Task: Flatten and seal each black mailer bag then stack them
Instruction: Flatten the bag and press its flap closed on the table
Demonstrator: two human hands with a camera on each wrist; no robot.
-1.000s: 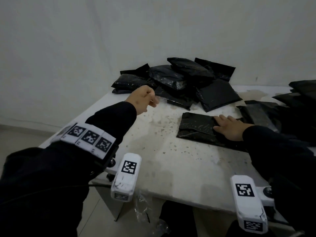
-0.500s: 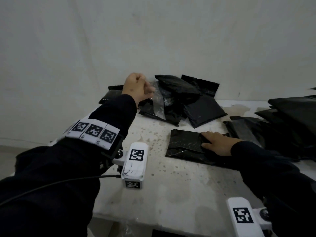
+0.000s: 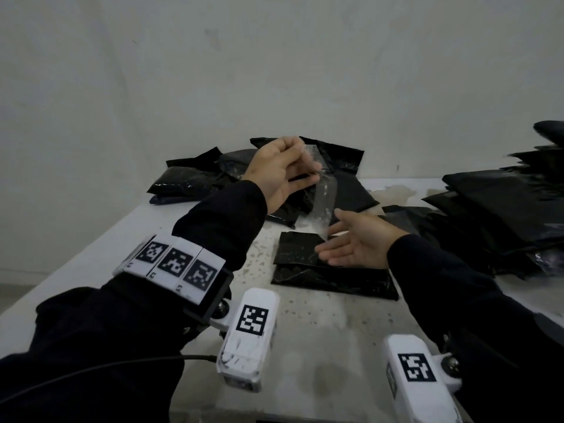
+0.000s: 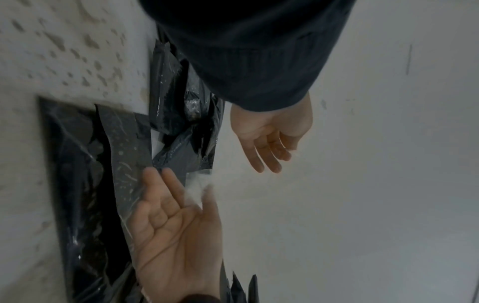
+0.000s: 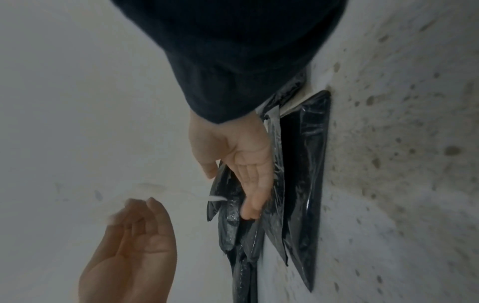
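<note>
A flat black mailer [image 3: 305, 279] lies on the table in the middle of the head view, its flap folded over at the far end. My left hand [image 3: 308, 175] is raised above and behind it and pinches a clear plastic strip [image 3: 325, 193] that hangs down toward the mailer. My right hand [image 3: 341, 239] hovers just over the mailer's far right part, palm up, fingers straight, holding nothing. The left wrist view shows the strip [image 4: 197, 189] as a blur at my left fingertips, with the mailer [image 4: 77, 184] beside them. The right wrist view shows my open right hand [image 5: 134, 235].
A loose pile of black mailers [image 3: 183, 181] lies at the back of the speckled white table [image 3: 305, 346] against the wall. A bigger heap of black mailers [image 3: 503, 209] fills the right side. The table's left edge drops to the floor.
My left hand has come back from the rear pile toward the middle with the clear strip. My right hand has lifted off the mailer and turned palm up.
</note>
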